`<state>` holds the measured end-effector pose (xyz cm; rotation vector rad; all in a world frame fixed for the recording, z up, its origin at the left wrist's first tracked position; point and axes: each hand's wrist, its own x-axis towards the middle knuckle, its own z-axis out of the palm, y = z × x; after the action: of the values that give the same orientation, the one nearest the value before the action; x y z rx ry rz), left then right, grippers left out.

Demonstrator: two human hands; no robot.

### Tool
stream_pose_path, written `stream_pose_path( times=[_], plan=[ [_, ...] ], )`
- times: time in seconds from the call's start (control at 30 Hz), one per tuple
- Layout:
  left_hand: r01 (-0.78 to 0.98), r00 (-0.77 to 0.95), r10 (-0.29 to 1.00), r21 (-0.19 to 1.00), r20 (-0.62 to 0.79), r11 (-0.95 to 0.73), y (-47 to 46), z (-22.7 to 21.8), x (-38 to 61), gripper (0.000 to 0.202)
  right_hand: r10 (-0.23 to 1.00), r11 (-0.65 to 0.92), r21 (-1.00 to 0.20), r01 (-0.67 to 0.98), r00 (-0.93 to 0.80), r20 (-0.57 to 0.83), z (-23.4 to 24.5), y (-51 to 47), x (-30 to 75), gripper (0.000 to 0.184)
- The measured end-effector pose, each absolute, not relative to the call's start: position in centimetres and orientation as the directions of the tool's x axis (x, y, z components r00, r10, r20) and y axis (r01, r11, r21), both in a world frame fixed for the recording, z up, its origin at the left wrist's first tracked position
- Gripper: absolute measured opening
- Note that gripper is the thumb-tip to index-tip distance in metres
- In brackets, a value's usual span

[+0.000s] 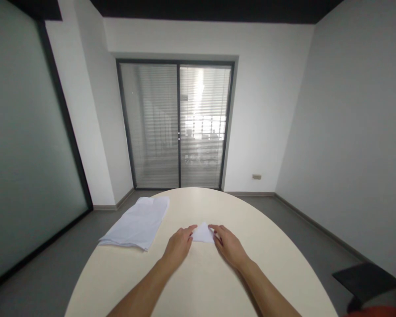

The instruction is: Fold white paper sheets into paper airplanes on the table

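Observation:
A small white piece of folded paper (203,233) lies on the table, shaped like a triangle with its point facing away from me. At its left side is my left hand (179,245), index finger and thumb closed on the edge. The right edge is gripped the same way by my right hand (230,246), its index finger reaching along the slanted side. Parts of the paper's corners are hidden under the fingertips, and the other fingers are curled in.
The round cream table (198,281) spreads out under both arms. On its left side a flat pile of white sheets (137,223) reaches the table's edge. A black chair part (366,279) stands at the lower right. Beyond the table are glass doors with blinds (152,127).

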<state>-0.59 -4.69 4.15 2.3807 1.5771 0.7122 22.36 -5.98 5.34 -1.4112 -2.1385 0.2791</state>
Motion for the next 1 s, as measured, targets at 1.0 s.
stream_pose_path(
  times=[1.0],
  plan=[
    [0.636,0.515,0.753,0.407,0.410,-0.656,-5.2,3.9,-0.5,0.019,0.803,0.596,-0.391,0.701,-0.523,0.286,6.2,-6.9,21.1,0.042]
  ],
)
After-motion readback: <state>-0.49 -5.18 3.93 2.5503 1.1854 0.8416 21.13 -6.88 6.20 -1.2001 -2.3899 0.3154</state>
